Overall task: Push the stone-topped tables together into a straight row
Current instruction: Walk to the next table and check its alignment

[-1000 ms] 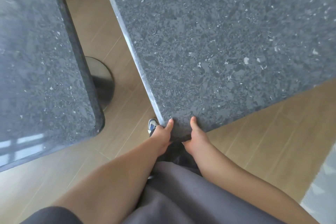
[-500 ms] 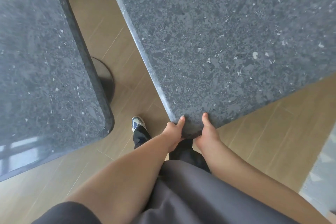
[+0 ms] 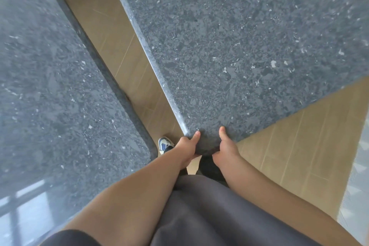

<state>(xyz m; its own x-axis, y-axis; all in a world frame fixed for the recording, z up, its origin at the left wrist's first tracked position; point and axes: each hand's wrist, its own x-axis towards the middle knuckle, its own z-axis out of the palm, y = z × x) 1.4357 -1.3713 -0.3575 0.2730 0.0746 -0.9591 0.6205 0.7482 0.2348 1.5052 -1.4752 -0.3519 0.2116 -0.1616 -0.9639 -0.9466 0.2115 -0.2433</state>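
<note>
Left tabletop [image 3: 60, 86]: dark speckled stone, rounded near corner, stands left of the grasped tabletop with a strip of wood floor [image 3: 123, 62] between them, strip wider at the far end than by the hands, so edges not yet parallel or touching. Grasped tabletop [image 3: 229, 36]: same polished stone, thick slab, judged heavy, rigid, glossy and likely slick on top; rounded edge gives a decent purchase. A hard knock of stone on stone could chip an edge, so closing slowly looks wise. Left hand [image 3: 188, 147] grips that tabletop's near corner, thumb on top, fingers curled under and out of sight. Right hand [image 3: 225, 149] just right of it on the same corner, same hold, thumb on top. Taking the corner gives good leverage to swing the slab toward the left tabletop. Shoe [image 3: 164, 144] on the floor just left of the left hand, near the gap, toes at risk. No brands, labels or readable writing visible
</note>
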